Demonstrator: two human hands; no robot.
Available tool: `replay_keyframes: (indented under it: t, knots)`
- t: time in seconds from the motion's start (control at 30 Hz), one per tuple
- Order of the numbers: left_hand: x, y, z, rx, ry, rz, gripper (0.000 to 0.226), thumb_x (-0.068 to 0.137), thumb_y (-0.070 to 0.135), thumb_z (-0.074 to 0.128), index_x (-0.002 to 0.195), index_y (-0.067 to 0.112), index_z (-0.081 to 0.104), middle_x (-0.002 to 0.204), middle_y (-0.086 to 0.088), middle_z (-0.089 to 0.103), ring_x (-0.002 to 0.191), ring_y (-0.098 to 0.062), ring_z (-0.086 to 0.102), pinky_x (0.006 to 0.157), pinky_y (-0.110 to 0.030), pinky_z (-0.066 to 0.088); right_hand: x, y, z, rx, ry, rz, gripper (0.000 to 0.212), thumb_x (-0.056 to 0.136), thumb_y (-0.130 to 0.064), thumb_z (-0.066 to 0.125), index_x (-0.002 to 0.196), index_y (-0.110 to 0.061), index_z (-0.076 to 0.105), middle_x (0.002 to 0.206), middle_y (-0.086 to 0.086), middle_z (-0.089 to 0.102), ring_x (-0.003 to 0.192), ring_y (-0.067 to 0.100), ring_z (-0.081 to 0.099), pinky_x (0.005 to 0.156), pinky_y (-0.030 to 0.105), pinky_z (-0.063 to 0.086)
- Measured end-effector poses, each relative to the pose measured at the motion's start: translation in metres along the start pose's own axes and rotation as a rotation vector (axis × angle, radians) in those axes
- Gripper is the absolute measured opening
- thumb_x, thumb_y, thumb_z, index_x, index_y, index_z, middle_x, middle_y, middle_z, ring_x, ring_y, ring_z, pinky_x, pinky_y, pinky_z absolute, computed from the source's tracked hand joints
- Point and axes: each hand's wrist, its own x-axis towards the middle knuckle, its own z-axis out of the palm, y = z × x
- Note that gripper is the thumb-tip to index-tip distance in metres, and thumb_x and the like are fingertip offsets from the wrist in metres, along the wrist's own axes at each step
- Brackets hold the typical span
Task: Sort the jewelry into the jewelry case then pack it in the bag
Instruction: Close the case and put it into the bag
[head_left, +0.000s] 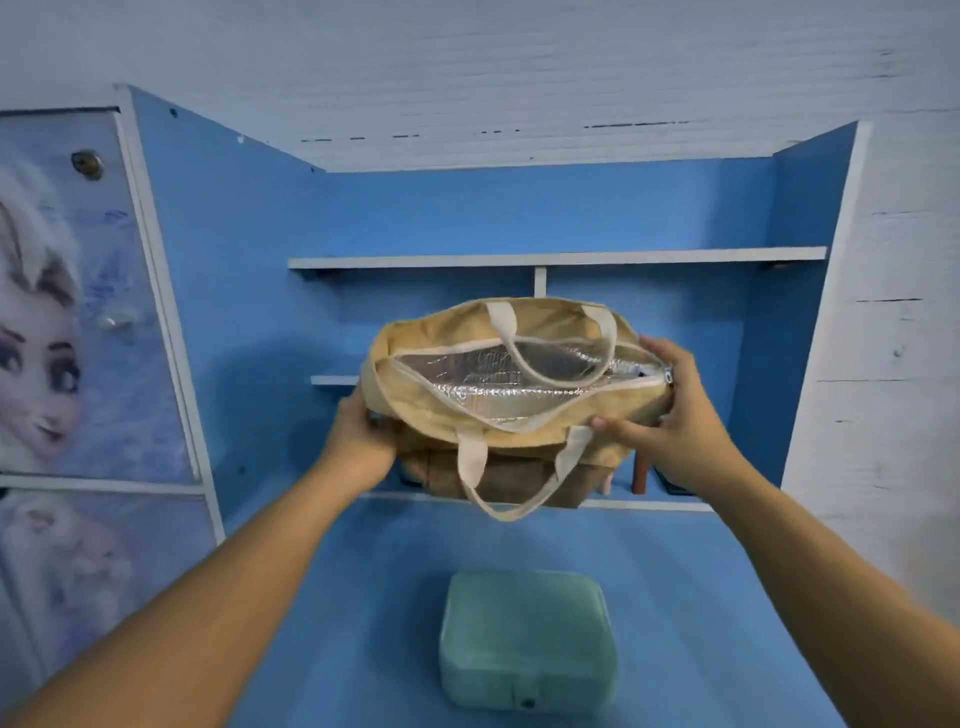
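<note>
A tan fabric bag (447, 410) with cream handles is lifted above the back of the blue desk, its zip open and silver foil lining showing. My left hand (361, 431) grips its left end from below. My right hand (670, 410) holds its right end, thumb on the front and fingers over the zip end. A mint-green jewelry case (524, 639) lies shut on the desk near me, clasp toward me. No loose jewelry is in sight.
The blue desk (675, 597) has a hutch with white shelves (556, 258) behind the bag. A cabinet door with a cartoon picture (57, 312) stands at the left. A small reddish object (640, 475) stands under the lower shelf at the right.
</note>
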Motion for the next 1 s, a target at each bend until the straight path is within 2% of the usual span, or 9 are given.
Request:
replay_keyframes:
  t: [0.07, 0.17, 0.27, 0.4, 0.57, 0.7, 0.8, 0.9, 1.0]
  knots:
    - [-0.019, 0.004, 0.011, -0.155, -0.113, -0.112, 0.022, 0.088, 0.001, 0.054, 0.093, 0.022, 0.061, 0.072, 0.01, 0.066, 0.072, -0.009, 0.058, 0.068, -0.026, 0.052, -0.017, 0.019, 0.005, -0.048, 0.068, -0.009, 0.085, 0.05, -0.053, 0.087, 0.12, -0.05, 0.039, 0.125, -0.003, 0.046, 0.107, 0.033, 0.058, 0.088, 0.055, 0.05]
    - [-0.038, -0.003, 0.016, -0.637, -0.225, -0.284, 0.054, 0.084, -0.017, 0.03, 0.111, 0.023, 0.055, 0.067, 0.006, 0.066, 0.065, -0.011, 0.06, 0.069, -0.034, 0.057, -0.037, 0.037, 0.014, -0.11, 0.197, -0.014, 0.075, 0.057, -0.029, 0.09, 0.115, -0.039, 0.043, 0.123, -0.004, 0.041, 0.113, 0.008, 0.047, 0.102, 0.038, 0.042]
    - [-0.045, -0.007, 0.009, -0.969, -0.262, -0.446, 0.044, 0.085, 0.014, 0.034, 0.122, 0.022, 0.056, 0.09, -0.001, 0.069, 0.069, -0.015, 0.064, 0.064, -0.032, 0.055, -0.05, 0.055, 0.022, -0.169, 0.232, -0.069, 0.072, 0.058, -0.017, 0.09, 0.112, -0.031, 0.044, 0.125, 0.003, 0.039, 0.112, 0.001, 0.039, 0.102, 0.027, 0.037]
    - [-0.047, -0.016, 0.013, -0.482, -0.219, -0.445, 0.052, 0.077, 0.07, 0.056, 0.111, 0.031, 0.057, 0.107, 0.002, 0.068, 0.088, -0.015, 0.065, 0.074, -0.032, 0.053, -0.055, 0.077, 0.036, -0.224, 0.161, -0.142, 0.073, 0.057, -0.015, 0.09, 0.111, -0.024, 0.042, 0.129, 0.004, 0.034, 0.121, 0.009, 0.034, 0.101, 0.02, 0.031]
    - [-0.047, -0.043, 0.02, 0.345, 0.004, 0.008, 0.033, 0.075, 0.032, 0.08, 0.102, 0.024, 0.063, 0.119, 0.0, 0.056, 0.11, -0.016, 0.056, 0.09, -0.025, 0.042, -0.063, 0.082, 0.047, -0.277, -0.094, 0.013, 0.053, 0.069, -0.026, 0.083, 0.103, -0.027, 0.041, 0.12, -0.006, 0.042, 0.113, 0.018, 0.045, 0.089, 0.023, 0.036]
    - [-0.058, -0.059, 0.025, 0.513, -0.01, 0.269, 0.03, 0.084, 0.04, 0.063, 0.109, 0.024, 0.064, 0.105, -0.002, 0.068, 0.096, -0.026, 0.064, 0.077, -0.038, 0.053, -0.081, 0.068, 0.047, -0.415, -0.165, 0.02, 0.044, 0.08, -0.03, 0.074, 0.117, -0.028, 0.049, 0.141, -0.004, 0.031, 0.134, 0.017, 0.025, 0.104, 0.027, 0.025]
    - [-0.063, -0.061, 0.025, 0.598, 0.045, 0.359, 0.047, 0.085, 0.056, 0.05, 0.113, 0.023, 0.068, 0.104, -0.002, 0.071, 0.095, -0.025, 0.065, 0.076, -0.033, 0.051, -0.107, 0.058, 0.044, -0.479, 0.003, -0.113, 0.037, 0.078, -0.042, 0.07, 0.108, -0.026, 0.058, 0.124, -0.005, 0.046, 0.115, 0.016, 0.037, 0.098, 0.03, 0.036]
    - [-0.063, -0.056, 0.024, 0.614, 0.062, 0.413, 0.055, 0.085, 0.058, 0.044, 0.112, 0.019, 0.072, 0.106, -0.001, 0.072, 0.098, -0.023, 0.065, 0.079, -0.028, 0.049, -0.129, 0.06, 0.038, -0.384, -0.255, -0.046, 0.045, 0.071, -0.064, 0.062, 0.106, -0.036, 0.054, 0.112, -0.02, 0.05, 0.11, 0.002, 0.044, 0.09, 0.017, 0.036]
    - [-0.062, -0.051, 0.022, 0.606, 0.069, 0.442, 0.051, 0.086, 0.055, 0.045, 0.11, 0.02, 0.073, 0.105, 0.001, 0.073, 0.097, -0.022, 0.067, 0.077, -0.03, 0.053, -0.14, 0.069, 0.041, -0.369, -0.546, 0.037, 0.076, 0.06, -0.072, 0.069, 0.125, -0.044, 0.043, 0.133, -0.018, 0.035, 0.126, -0.001, 0.034, 0.104, 0.019, 0.031]
